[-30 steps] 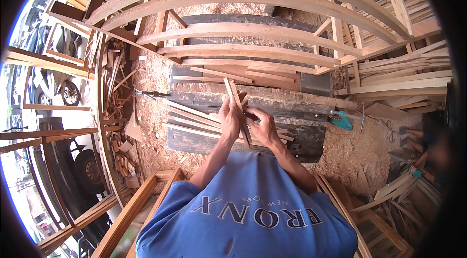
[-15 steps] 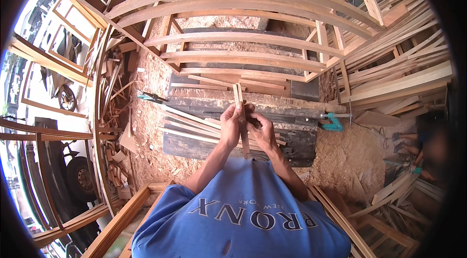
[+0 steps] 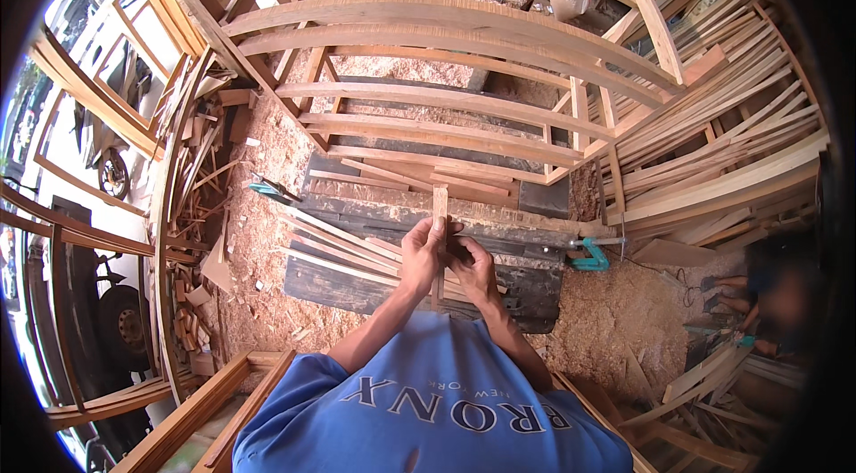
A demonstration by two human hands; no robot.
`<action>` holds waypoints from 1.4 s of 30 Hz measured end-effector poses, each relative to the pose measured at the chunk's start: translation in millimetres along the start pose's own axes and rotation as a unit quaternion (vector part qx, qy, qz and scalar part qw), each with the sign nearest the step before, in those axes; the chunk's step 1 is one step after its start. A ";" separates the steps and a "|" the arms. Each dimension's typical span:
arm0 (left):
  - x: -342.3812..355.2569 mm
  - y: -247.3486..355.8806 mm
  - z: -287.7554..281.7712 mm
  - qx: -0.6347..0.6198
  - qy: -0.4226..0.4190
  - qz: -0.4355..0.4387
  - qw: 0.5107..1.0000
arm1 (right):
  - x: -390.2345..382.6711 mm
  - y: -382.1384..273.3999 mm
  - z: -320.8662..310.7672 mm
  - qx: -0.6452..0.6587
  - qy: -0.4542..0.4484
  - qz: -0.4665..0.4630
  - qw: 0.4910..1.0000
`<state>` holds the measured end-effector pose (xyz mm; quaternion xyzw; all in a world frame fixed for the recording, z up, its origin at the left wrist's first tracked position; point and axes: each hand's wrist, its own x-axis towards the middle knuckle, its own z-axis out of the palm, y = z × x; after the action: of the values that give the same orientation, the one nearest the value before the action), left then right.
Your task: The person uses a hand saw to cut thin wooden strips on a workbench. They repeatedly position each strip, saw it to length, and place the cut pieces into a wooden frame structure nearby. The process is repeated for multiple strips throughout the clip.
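A narrow wooden strip (image 3: 440, 199) points away from me in front of my chest, its lower end near my shirt. My left hand (image 3: 419, 261) is closed round its middle, thumb on top. Close against it, my right hand (image 3: 473, 270) pinches the strip from the right with curled fingers; its fingertips are partly hidden. Beneath both hands is a dark, worn work board (image 3: 334, 279). Several thin pale strips (image 3: 343, 246) lie fanned out on it to the left.
A large curved wooden frame (image 3: 455, 103) stands beyond the board. Teal clamps sit at the left (image 3: 267, 189) and right (image 3: 590, 255). Stacked timber (image 3: 713, 152) fills the right side, scrap wood (image 3: 192, 308) the left. Another person (image 3: 785, 295) is at the far right. Sawdust covers the floor.
The view has tilted up and shifted, so the scene sits lower. The strip has turned slightly, showing a broader face at its far end. Both hands keep their hold.
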<state>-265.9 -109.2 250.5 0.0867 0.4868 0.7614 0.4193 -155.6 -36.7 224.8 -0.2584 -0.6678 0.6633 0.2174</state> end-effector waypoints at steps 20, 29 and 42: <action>-84.6 -47.5 6.2 0.235 0.014 0.031 0.971 | 10.9 -41.1 -41.1 0.025 -0.106 0.030 0.994; -76.1 -11.0 -55.7 0.098 0.228 0.092 0.964 | 28.4 15.1 9.7 0.055 -0.171 0.027 0.983; -77.4 94.5 -218.9 -0.348 0.394 0.239 0.816 | 110.4 140.6 100.4 -0.641 -0.215 -0.062 0.734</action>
<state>-387.5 -328.0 237.0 -0.2588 0.2764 0.9255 -0.0008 -296.4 -46.2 76.1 -0.1452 -0.9782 0.1008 -0.1089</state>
